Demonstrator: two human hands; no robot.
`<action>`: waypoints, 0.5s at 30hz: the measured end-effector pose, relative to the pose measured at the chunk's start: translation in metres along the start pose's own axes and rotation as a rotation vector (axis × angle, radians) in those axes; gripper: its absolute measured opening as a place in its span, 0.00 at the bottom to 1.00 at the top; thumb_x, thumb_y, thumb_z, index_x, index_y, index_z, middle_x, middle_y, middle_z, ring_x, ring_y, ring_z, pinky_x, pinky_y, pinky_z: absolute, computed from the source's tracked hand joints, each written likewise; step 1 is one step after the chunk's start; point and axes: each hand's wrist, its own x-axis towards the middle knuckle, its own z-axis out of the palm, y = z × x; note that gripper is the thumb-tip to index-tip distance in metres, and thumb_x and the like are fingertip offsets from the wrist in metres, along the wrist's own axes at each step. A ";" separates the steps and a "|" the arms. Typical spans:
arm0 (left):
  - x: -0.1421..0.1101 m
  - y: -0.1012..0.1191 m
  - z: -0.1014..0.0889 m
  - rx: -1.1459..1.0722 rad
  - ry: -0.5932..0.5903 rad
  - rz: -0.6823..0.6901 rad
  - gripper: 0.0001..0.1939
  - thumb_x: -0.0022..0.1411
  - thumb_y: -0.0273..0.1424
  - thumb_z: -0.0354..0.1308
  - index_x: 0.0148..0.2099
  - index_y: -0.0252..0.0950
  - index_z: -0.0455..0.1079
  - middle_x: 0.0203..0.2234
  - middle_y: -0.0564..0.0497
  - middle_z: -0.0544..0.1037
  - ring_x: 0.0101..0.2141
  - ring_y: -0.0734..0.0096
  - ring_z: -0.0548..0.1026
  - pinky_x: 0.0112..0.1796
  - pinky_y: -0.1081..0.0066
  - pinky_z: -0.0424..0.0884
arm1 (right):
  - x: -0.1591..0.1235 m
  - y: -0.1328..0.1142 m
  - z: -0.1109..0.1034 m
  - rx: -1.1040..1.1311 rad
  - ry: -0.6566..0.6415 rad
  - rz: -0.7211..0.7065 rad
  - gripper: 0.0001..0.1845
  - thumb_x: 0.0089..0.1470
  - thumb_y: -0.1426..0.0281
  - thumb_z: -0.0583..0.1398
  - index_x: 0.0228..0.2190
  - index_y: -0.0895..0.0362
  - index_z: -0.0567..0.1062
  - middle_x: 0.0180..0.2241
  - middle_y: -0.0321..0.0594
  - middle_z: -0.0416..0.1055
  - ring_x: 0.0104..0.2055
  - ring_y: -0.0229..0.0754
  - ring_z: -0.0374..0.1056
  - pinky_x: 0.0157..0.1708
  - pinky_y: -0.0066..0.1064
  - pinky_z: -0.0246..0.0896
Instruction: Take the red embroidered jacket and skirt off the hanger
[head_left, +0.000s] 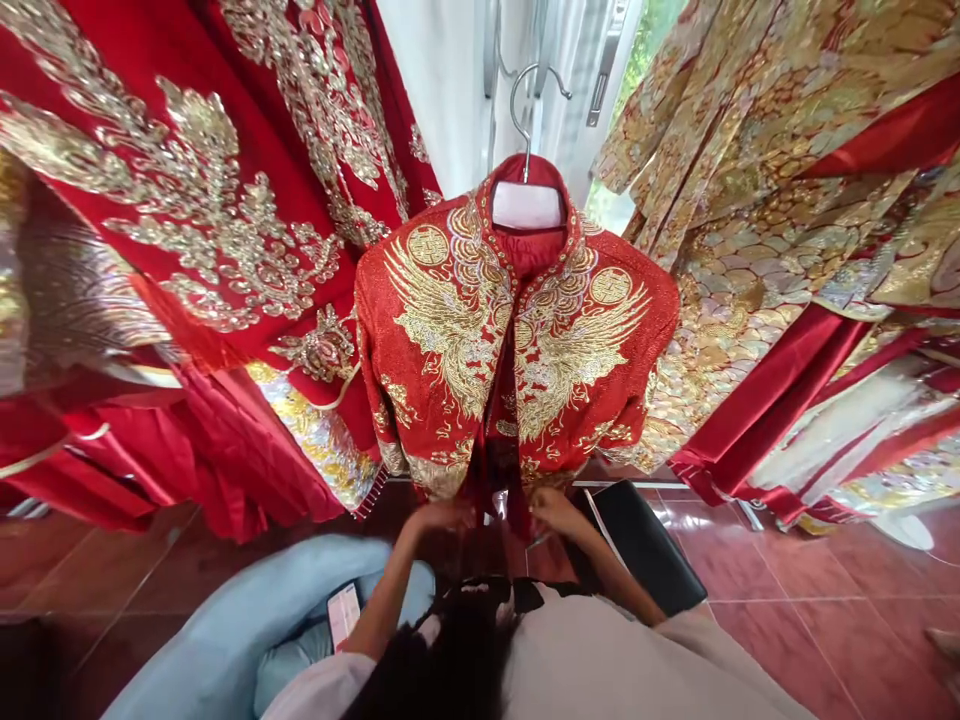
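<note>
A red jacket (435,310) with gold phoenix-like embroidery and a stand-up collar hangs in front of me, its front parted down the middle. It is on a hanger (528,125) with a metal hook. At the jacket's lower right front edge, my right hand (553,513) has its fingers curled closed on the hem. My left hand (442,516) is at the lower left front edge, touching or very near the hem. Its fingers are blurred and dark, so their grip is unclear. Dark red cloth shows in the gap between the two fronts.
Red garments with gold beading (225,210) hang close on the left. Gold patterned garments (750,270) hang on the right. A black flat item (649,545) lies beyond my right forearm. A phone (344,615) rests on light blue fabric (225,620) at left. The floor (795,570) is red tile.
</note>
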 end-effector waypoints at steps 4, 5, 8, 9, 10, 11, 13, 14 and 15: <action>-0.037 0.041 -0.057 0.076 -0.027 0.079 0.20 0.62 0.46 0.54 0.33 0.33 0.73 0.28 0.49 0.76 0.31 0.67 0.73 0.32 0.70 0.71 | -0.024 -0.087 -0.050 -0.156 0.071 -0.406 0.13 0.42 0.66 0.62 0.21 0.57 0.62 0.18 0.35 0.67 0.18 0.36 0.64 0.17 0.25 0.55; -0.048 0.060 -0.072 0.150 0.077 0.221 0.20 0.63 0.46 0.52 0.34 0.34 0.74 0.29 0.49 0.76 0.31 0.67 0.74 0.33 0.69 0.71 | -0.030 -0.112 -0.059 -0.186 0.253 -0.684 0.14 0.46 0.64 0.61 0.22 0.56 0.61 0.20 0.35 0.67 0.21 0.36 0.65 0.22 0.28 0.60; -0.063 0.120 -0.110 0.439 0.899 0.688 0.14 0.64 0.42 0.52 0.42 0.38 0.72 0.40 0.50 0.75 0.40 0.67 0.72 0.46 0.63 0.68 | -0.035 -0.179 -0.079 -0.243 0.965 -1.268 0.11 0.50 0.62 0.59 0.29 0.55 0.65 0.32 0.42 0.70 0.39 0.44 0.69 0.42 0.41 0.64; -0.060 0.136 -0.120 0.595 1.060 0.715 0.16 0.63 0.42 0.54 0.45 0.37 0.71 0.44 0.51 0.73 0.46 0.65 0.69 0.53 0.59 0.62 | -0.031 -0.196 -0.085 -0.342 1.080 -1.339 0.14 0.49 0.61 0.61 0.34 0.55 0.67 0.40 0.46 0.69 0.48 0.48 0.66 0.49 0.46 0.59; -0.053 0.148 -0.129 0.687 1.186 0.718 0.20 0.62 0.43 0.55 0.50 0.36 0.68 0.49 0.51 0.70 0.52 0.63 0.64 0.58 0.57 0.54 | -0.024 -0.210 -0.089 -0.450 1.126 -1.369 0.20 0.47 0.59 0.62 0.40 0.55 0.68 0.47 0.49 0.66 0.55 0.52 0.60 0.54 0.50 0.54; -0.043 0.157 -0.138 0.732 1.241 0.708 0.25 0.60 0.45 0.56 0.54 0.35 0.64 0.52 0.51 0.68 0.57 0.62 0.58 0.59 0.56 0.49 | -0.015 -0.221 -0.094 -0.541 1.111 -1.373 0.26 0.45 0.58 0.63 0.45 0.55 0.67 0.52 0.50 0.63 0.59 0.54 0.56 0.56 0.52 0.50; -0.018 0.162 -0.154 0.739 1.274 0.699 0.32 0.58 0.49 0.56 0.58 0.34 0.61 0.54 0.50 0.65 0.60 0.60 0.53 0.60 0.59 0.49 | 0.004 -0.233 -0.102 -0.614 1.021 -1.354 0.30 0.48 0.57 0.61 0.50 0.56 0.65 0.53 0.51 0.61 0.59 0.53 0.55 0.57 0.50 0.50; -0.007 0.160 -0.162 0.718 1.279 0.701 0.32 0.58 0.50 0.55 0.57 0.35 0.61 0.54 0.49 0.65 0.59 0.60 0.55 0.59 0.60 0.52 | 0.012 -0.235 -0.107 -0.598 0.979 -1.348 0.28 0.51 0.57 0.58 0.50 0.57 0.65 0.51 0.50 0.63 0.56 0.51 0.59 0.55 0.48 0.53; 0.003 0.158 -0.172 0.693 1.287 0.704 0.30 0.59 0.51 0.54 0.55 0.36 0.63 0.53 0.48 0.67 0.57 0.59 0.58 0.58 0.61 0.54 | 0.019 -0.237 -0.112 -0.564 0.947 -1.344 0.24 0.54 0.57 0.55 0.49 0.57 0.67 0.48 0.48 0.66 0.53 0.48 0.62 0.53 0.45 0.56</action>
